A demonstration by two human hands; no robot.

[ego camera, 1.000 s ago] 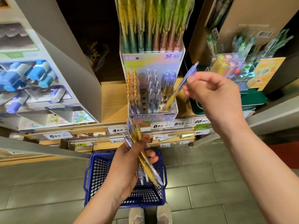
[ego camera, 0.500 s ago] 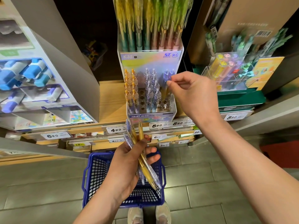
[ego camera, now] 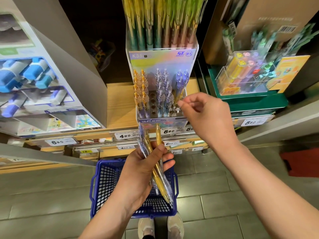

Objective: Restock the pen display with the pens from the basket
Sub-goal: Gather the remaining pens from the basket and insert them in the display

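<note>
The clear pen display [ego camera: 162, 118] stands on the wooden shelf, with rows of yellow, lilac and blue pens standing in its holes and some holes bare. My left hand [ego camera: 143, 171] grips a bunch of yellow and lilac pens [ego camera: 159, 171] over the blue basket [ego camera: 103, 183] on the floor. My right hand [ego camera: 205, 114] hovers at the display's front right corner with loosely curled fingers and nothing in it. Its fingertips are beside the lower barrel of a blue pen [ego camera: 180, 83] standing in the right column.
A tall grey carton of blue-capped items [ego camera: 43, 87] stands to the left. A green tray with a clear box of markers [ego camera: 245, 78] sits on the right. Price tags [ego camera: 125, 135] line the shelf edge. My shoes [ego camera: 160, 228] are below the basket on the grey tiled floor.
My right hand brought a blue pen to the display, stood it in the right column, let go and dropped lower. My left hand kept its bunch of pens nearly still.
</note>
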